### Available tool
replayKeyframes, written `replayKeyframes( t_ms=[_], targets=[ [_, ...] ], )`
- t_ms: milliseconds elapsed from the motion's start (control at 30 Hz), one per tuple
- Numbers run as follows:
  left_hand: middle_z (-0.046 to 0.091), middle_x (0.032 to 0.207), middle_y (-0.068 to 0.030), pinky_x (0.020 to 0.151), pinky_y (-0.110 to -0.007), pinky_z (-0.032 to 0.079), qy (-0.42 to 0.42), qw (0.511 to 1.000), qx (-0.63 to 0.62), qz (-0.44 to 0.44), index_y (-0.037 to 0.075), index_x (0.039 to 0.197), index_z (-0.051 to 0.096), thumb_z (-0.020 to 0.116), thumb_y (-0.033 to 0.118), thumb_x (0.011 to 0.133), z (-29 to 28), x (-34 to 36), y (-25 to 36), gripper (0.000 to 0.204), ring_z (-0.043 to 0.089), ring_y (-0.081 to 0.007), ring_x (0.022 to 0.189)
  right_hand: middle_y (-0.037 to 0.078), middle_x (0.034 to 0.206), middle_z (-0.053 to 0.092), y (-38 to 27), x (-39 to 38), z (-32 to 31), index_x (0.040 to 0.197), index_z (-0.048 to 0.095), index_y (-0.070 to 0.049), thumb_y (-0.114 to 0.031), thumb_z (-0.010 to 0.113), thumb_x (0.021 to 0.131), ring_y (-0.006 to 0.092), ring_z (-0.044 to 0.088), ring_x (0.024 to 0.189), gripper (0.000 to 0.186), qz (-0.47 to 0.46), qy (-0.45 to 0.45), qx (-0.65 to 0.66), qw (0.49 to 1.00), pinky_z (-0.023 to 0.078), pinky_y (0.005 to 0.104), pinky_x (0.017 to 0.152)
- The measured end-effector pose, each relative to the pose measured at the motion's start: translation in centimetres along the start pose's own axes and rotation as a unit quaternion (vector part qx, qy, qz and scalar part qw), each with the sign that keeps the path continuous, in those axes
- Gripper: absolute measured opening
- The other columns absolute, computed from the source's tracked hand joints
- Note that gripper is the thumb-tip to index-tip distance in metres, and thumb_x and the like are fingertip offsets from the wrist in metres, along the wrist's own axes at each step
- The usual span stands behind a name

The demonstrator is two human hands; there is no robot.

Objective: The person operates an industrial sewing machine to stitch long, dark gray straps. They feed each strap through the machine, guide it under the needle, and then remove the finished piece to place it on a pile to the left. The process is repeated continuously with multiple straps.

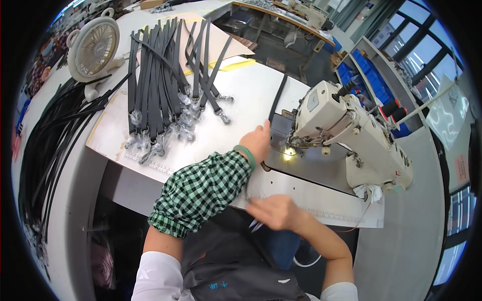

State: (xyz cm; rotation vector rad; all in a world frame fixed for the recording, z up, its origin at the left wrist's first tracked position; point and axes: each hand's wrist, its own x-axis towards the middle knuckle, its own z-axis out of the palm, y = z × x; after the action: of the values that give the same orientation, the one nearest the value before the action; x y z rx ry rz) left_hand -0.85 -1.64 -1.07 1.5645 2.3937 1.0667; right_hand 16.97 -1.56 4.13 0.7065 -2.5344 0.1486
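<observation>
My left hand is closed on a black strap, which stretches from it toward the far edge of the white worktable, left of the sewing machine. A green and black checked sleeve cover covers that forearm. My right hand is at the table's front edge, blurred by motion, its fingers bent toward the left. Whether it holds anything is unclear; a pale pointed thing shows just below it. The cream sewing machine stands to the right, its lamp lit over the needle area.
Many black straps with metal clasps lie piled at the left of the table. More black straps hang over the far left side. A small white fan stands behind them. Blue bins fill a shelf at the back right.
</observation>
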Motion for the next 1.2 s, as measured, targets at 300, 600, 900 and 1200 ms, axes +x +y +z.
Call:
replayKeyframes(
  t_ms=[300,600,900,1200],
  targets=[
    [0.052,0.059,-0.0026,0.038,-0.022,0.037,-0.128,0.849,-0.484,-0.171,-0.001,0.079,0.054,0.046,0.018,0.088,-2.8,-2.8,-0.5,0.022,0.046,-0.0101,0.041,0.007,0.065,0.056,0.6,-0.7,-0.2,0.103,0.047,-0.003,-0.023,0.061,0.077,0.0248,0.058,0.061,0.036,0.443,0.121,0.044,0.887,0.046,0.0326,0.06],
    [0.049,0.058,-0.0025,0.036,-0.02,0.037,-0.08,0.753,-0.618,-0.21,-0.001,0.084,0.05,0.038,0.022,0.092,-2.7,-5.2,2.7,0.027,0.043,-0.0095,0.039,0.012,0.063,0.055,5.7,-2.4,0.4,0.087,0.057,0.002,-0.035,0.033,0.091,0.0247,0.055,0.062,0.044,0.582,0.048,0.319,0.746,0.043,0.0329,0.063],
    [0.05,0.06,-0.0035,0.039,-0.021,0.039,-0.078,0.793,-0.576,-0.181,0.0,0.084,0.05,0.038,0.022,0.092,-2.1,-5.6,3.0,0.027,0.044,-0.0111,0.04,0.016,0.069,0.059,7.0,-1.2,3.2,0.078,0.055,-0.003,-0.033,0.039,0.089,0.0317,0.058,0.067,0.036,0.565,0.102,0.165,0.802,0.043,0.0391,0.061],
    [0.053,0.064,-0.0058,0.047,-0.024,0.042,-0.087,0.836,-0.524,-0.135,-0.002,0.083,0.05,0.04,0.018,0.091,-1.6,-5.6,2.8,0.023,0.051,-0.0125,0.047,0.015,0.067,0.057,5.4,-1.8,3.2,0.083,0.055,-0.005,-0.03,0.044,0.087,0.032,0.056,0.065,0.028,0.553,0.129,0.132,0.813,0.041,0.0388,0.057]
  ],
)
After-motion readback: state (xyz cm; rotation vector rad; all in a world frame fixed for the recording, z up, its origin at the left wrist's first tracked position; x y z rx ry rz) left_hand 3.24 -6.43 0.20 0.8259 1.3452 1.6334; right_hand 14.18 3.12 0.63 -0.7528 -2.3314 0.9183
